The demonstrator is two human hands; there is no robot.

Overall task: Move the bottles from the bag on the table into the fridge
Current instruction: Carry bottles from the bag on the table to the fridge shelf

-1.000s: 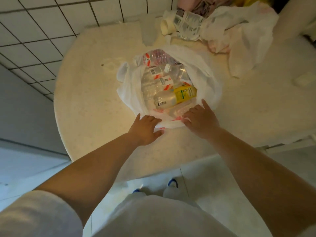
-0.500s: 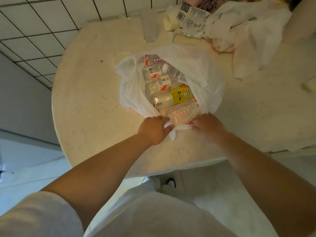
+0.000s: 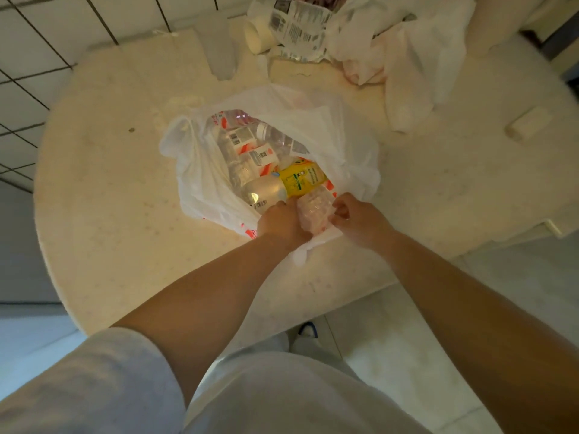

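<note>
No wording can be read. The bottles (image 3: 250, 151) in the bag (image 3: 344, 145) carry red-and-white labels with barcodes, and one has a yellow label (image 3: 300, 180) with green print too small to make out. A clear printed wrapper (image 3: 297, 29) shows fine text, also illegible.

Open white bag (image 3: 200, 170) on table, bottles (image 3: 250, 158) lying inside.

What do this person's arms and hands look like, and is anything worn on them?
Both forearms are bare, with no watch, bracelet or glove showing. The left hand and right hand show no rings that I can make out. A short, loose, pale grey sleeve covers the left upper arm; the right arm's sleeve is out of view. The clothing below looks the same pale colour.
</note>
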